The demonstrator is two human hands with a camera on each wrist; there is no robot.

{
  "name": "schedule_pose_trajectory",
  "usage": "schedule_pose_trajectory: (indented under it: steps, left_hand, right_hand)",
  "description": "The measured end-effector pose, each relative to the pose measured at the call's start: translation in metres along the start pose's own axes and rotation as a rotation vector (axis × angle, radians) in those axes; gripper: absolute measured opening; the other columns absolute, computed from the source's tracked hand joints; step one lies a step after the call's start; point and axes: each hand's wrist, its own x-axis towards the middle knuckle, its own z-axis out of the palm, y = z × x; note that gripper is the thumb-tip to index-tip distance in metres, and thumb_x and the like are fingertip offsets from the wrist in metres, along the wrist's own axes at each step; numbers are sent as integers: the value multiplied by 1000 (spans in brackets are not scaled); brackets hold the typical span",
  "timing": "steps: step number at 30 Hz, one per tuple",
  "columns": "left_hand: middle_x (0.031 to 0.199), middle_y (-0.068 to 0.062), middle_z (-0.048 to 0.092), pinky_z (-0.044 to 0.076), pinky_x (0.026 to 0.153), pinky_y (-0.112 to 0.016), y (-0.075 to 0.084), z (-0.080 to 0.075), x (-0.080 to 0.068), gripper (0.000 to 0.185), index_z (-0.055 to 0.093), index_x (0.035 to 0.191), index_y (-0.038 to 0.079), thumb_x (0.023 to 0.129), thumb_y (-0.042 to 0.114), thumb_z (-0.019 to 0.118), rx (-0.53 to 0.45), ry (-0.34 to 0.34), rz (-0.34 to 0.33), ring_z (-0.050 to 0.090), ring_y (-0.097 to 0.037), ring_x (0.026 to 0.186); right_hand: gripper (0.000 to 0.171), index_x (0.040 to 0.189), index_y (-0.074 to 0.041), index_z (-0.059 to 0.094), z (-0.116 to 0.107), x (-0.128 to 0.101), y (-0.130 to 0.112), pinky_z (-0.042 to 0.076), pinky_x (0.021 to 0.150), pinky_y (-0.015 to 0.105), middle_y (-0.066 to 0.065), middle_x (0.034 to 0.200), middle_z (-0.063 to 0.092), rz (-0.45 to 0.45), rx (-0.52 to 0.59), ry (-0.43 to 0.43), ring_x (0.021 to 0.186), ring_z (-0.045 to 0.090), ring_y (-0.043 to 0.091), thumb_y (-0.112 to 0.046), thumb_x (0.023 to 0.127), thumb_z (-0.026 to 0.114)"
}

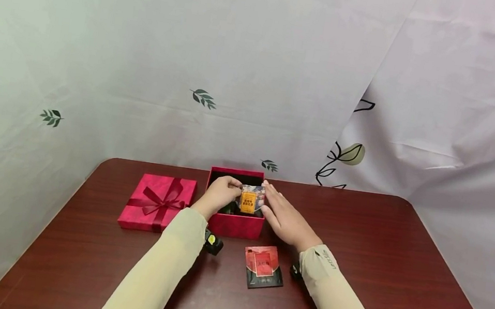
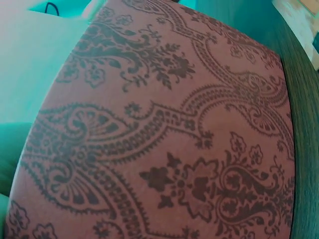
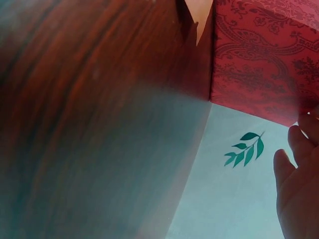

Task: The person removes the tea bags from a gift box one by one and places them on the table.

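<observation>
Big dark-red table (image 1: 403,258) spread out here, and on it the open red box (image 1: 233,224) sits at the far middle, its ribboned lid (image 1: 156,202) lying just beside it on the left. Over the box, the left hand (image 1: 220,193) pinches a small orange-labelled packet (image 1: 251,200) at its edge, fingers curled on it. The right hand (image 1: 283,219) lies flat against the packet's other side, fingers straight. By my read the packing is partway: 1 packet at the box mouth, 1 red sachet (image 1: 263,266) waiting near the wrists.
</observation>
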Motion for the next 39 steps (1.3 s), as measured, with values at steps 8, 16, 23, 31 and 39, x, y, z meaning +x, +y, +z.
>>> schedule_pose_trajectory:
  steps: [8, 16, 23, 31, 39]
  left_hand:
    - [128, -20, 60, 54, 95, -46, 0, -1, 2, 30, 61, 127, -3, 101, 11, 53, -60, -1, -12, 64, -30, 105]
    - [102, -14, 67, 54, 72, -32, 2, -1, 1, 24, 63, 120, 1, 99, 10, 55, -97, 88, 72, 60, -20, 81]
    - [99, -11, 68, 52, 68, -33, 2, -4, -4, 21, 63, 119, 2, 100, 10, 56, -191, 153, 162, 55, -18, 72]
    - [99, -11, 66, 56, 78, -41, 3, -11, -13, 26, 62, 124, 3, 101, 13, 58, -228, 202, 203, 61, -19, 81]
    - [109, -14, 69, 59, 86, -40, 11, -25, -25, 30, 63, 128, 2, 100, 12, 59, -301, 207, 203, 66, -19, 96]
  right_hand:
    - [64, 161, -6, 20, -1, 1, -1, 22, 122, 45, 6, 168, 19, 23, -2, -15, 154, 19, 26, -38, 109, 40]
    - [66, 161, -5, 20, -1, 1, -3, 23, 122, 45, 11, 167, 20, 74, -10, -32, 152, 23, 30, -40, 109, 39]
    - [64, 160, -3, 22, -1, -1, -3, 23, 122, 46, 14, 166, 21, 72, -22, -37, 153, 23, 30, -36, 109, 41]
    - [63, 161, -5, 21, 1, 2, 0, 22, 122, 49, 11, 167, 20, -5, -21, -16, 153, 20, 28, -35, 109, 39]
    - [61, 160, -2, 23, 1, 2, 1, 23, 121, 51, 14, 166, 23, -55, -17, 9, 152, 23, 34, -31, 109, 40]
